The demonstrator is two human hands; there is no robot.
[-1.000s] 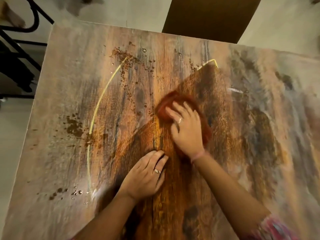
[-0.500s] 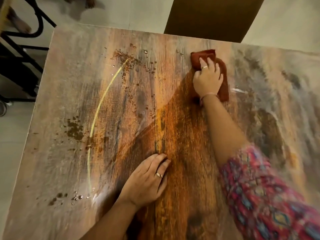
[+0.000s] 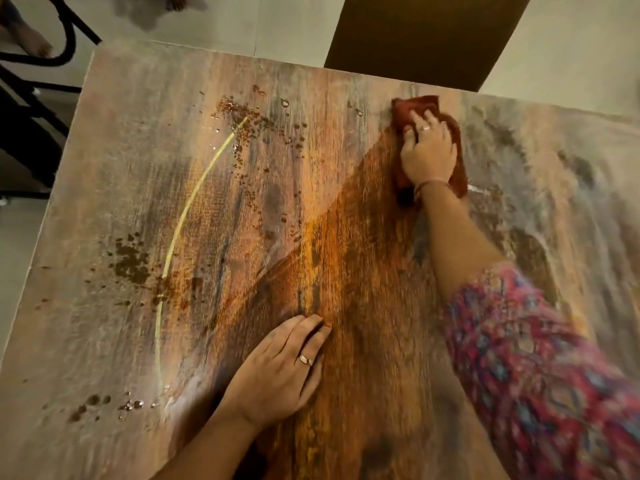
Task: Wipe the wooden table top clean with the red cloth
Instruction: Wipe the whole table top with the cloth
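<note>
On wooden table top (image 3: 138,168): right hand (image 3: 427,154) flat, pressing one red cloth (image 3: 415,105); left hand (image 3: 277,372) flat, released

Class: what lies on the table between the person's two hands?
Head view: only bare, wiped wood between the left hand and the right hand pressing the red cloth.

Probably a home: wooden table (image 3: 131,188), tiled floor (image 3: 263,19).

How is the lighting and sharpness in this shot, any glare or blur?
Head view: warm light, a bright curved glare line across the table top; patterned sleeve motion-blurred; left hand casts a soft shadow; wide-angle bends the table edges.
</note>
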